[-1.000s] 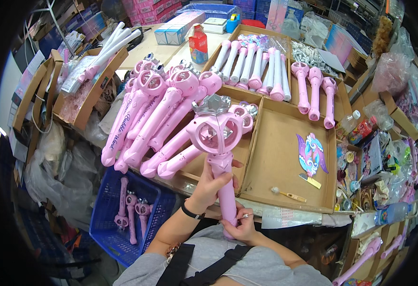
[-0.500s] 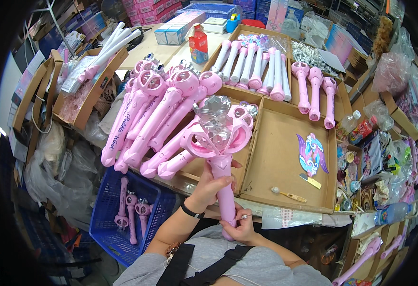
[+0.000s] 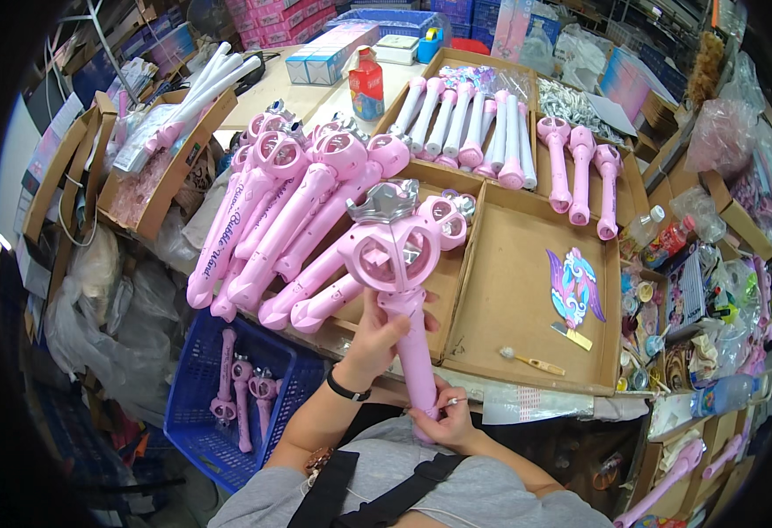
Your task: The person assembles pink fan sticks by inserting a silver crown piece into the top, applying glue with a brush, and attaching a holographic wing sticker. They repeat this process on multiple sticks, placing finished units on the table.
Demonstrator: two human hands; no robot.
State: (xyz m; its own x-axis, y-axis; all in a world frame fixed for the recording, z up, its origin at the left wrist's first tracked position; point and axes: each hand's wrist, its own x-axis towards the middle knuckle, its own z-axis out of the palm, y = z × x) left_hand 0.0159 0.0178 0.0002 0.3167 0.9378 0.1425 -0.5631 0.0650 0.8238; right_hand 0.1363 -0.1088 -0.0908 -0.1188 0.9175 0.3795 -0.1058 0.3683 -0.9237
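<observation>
Pink wand (image 3: 416, 356), crowned in silver, is held slightly tilted just beyond the person's grey shirt (image 3: 527, 505), its round head in front of similar wands (image 3: 298, 198). The left hand (image 3: 371, 345) has its fingers clamped around the handle below that head; the right hand's (image 3: 448, 424) fingers close on its lower end, a slim pale item (image 3: 456, 401) among them.
</observation>
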